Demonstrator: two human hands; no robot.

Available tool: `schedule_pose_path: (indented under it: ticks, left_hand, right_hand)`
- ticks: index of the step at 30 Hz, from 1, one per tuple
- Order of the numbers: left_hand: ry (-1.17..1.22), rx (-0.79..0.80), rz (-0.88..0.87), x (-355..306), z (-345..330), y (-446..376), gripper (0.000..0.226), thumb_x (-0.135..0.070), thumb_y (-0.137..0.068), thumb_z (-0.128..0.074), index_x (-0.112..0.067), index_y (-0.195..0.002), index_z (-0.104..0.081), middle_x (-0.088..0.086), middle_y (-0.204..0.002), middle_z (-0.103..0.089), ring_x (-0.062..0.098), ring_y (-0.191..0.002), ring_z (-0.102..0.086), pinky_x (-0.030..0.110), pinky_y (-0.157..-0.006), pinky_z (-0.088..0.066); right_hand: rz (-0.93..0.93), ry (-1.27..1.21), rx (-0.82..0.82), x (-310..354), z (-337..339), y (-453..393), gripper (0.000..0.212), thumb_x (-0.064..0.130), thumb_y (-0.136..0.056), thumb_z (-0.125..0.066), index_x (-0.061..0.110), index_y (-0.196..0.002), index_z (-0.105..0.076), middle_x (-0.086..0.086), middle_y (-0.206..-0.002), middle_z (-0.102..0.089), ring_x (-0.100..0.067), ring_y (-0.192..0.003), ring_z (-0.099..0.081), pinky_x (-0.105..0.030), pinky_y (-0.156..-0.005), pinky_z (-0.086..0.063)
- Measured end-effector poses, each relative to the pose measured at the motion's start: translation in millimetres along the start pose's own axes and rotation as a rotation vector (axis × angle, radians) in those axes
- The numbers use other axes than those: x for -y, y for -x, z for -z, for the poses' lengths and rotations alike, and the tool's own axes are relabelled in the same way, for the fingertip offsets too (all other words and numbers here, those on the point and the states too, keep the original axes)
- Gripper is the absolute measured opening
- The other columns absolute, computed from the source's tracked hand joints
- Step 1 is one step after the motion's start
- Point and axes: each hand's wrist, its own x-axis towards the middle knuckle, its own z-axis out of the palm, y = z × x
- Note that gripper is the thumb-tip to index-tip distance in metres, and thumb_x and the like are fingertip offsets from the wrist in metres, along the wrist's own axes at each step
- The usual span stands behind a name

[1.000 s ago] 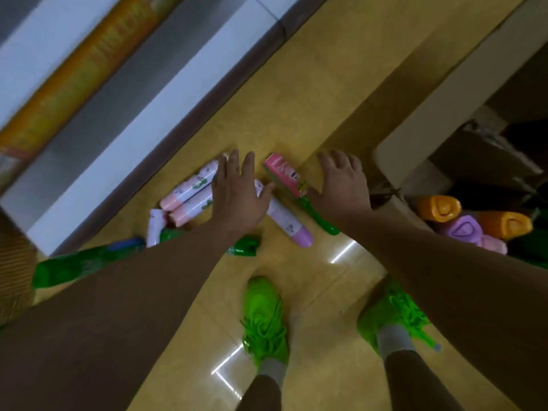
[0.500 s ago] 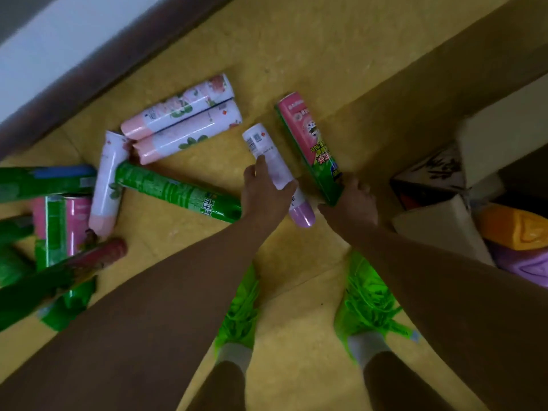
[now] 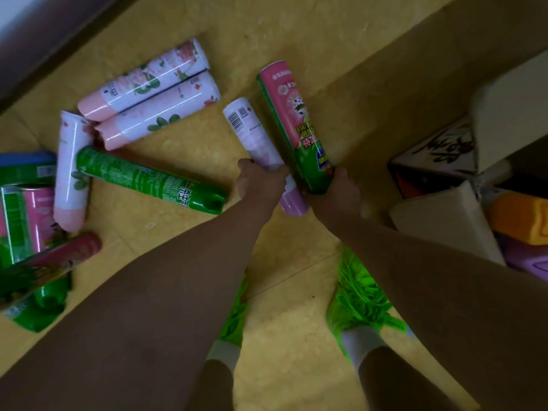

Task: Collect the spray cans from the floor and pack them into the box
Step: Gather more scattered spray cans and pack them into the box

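White can: your left hand (image 3: 261, 180) held the white can (image 3: 255, 137) near its purple cap end, fingers curled round it. Its long side pointed far and a little left from your grip.
Pink and green can: your right hand (image 3: 341, 191) held the pink and green can (image 3: 292, 120) at its green end. It pointed far too, just beside the white can.
Box: the box (image 3: 444, 215) sat to the right, nearer your right hand, with orange and purple caps inside.
Look: both cans were long, round and smooth.
Left on the floor: the green can (image 3: 148, 180) and pink-capped cans (image 3: 148, 93) lay to the left.
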Motion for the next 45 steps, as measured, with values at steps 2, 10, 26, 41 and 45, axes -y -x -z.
schedule_pose_path:
  ticks: [2, 10, 26, 41, 45]
  left_hand:
    - [-0.011, 0.026, 0.028, -5.4, 7.8, 4.4, 0.066, -0.038, -0.07, -0.081, -0.009, -0.121, -0.05, 0.007, -0.105, -0.064, 0.022, -0.084, -0.067, 0.039, -0.072, -0.061]
    - [0.043, 0.102, 0.109, -39.6, 61.8, 46.3, 0.06, -0.05, -0.065, -0.076, -0.004, -0.102, -0.067, 0.011, -0.093, -0.071, 0.028, -0.081, -0.07, 0.039, -0.066, -0.059]
    - [0.042, 0.247, -0.078, -148.6, 169.0, 142.5, 0.046, -0.034, -0.077, -0.081, 0.003, -0.101, -0.069, 0.017, -0.094, -0.073, 0.027, -0.07, -0.067, 0.031, -0.06, -0.052]
    - [-0.358, 0.529, -0.367, -290.1, 123.8, 337.3, 0.021, -0.018, -0.084, -0.078, -0.002, -0.087, -0.066, 0.011, -0.077, -0.066, 0.017, -0.056, -0.06, 0.023, -0.049, -0.048]
    - [-0.588, 0.603, -0.462, -316.5, 76.5, 387.5, 0.022, -0.016, -0.081, -0.079, 0.0, -0.092, -0.067, 0.013, -0.078, -0.066, 0.019, -0.059, -0.06, 0.025, -0.052, -0.047]
  right_hand:
    - [0.005, -0.012, 0.002, 6.0, 6.9, 9.2, 0.072, 0.044, -0.063, -0.082, 0.012, -0.119, -0.05, -0.011, -0.111, -0.062, -0.034, -0.104, -0.06, -0.044, -0.084, -0.052]
    - [0.045, -0.034, -0.038, 46.4, 56.8, 51.1, 0.055, 0.043, -0.071, -0.078, 0.013, -0.111, -0.056, -0.009, -0.098, -0.067, -0.032, -0.091, -0.062, -0.032, -0.066, -0.043]
    - [0.006, -0.287, -0.18, 126.8, 166.2, 150.7, 0.054, 0.055, -0.07, -0.076, 0.017, -0.107, -0.066, -0.001, -0.09, -0.068, -0.022, -0.079, -0.063, -0.027, -0.057, -0.043]
    - [-0.152, -0.401, -0.475, 71.0, 360.7, 253.6, 0.058, 0.058, -0.07, -0.076, 0.018, -0.111, -0.066, -0.002, -0.093, -0.07, -0.022, -0.088, -0.066, -0.033, -0.072, -0.054]
    - [-0.247, -0.404, -0.541, 22.8, 407.8, 272.8, 0.056, 0.057, -0.07, -0.077, 0.015, -0.106, -0.067, -0.007, -0.095, -0.071, -0.028, -0.09, -0.067, -0.031, -0.067, -0.048]
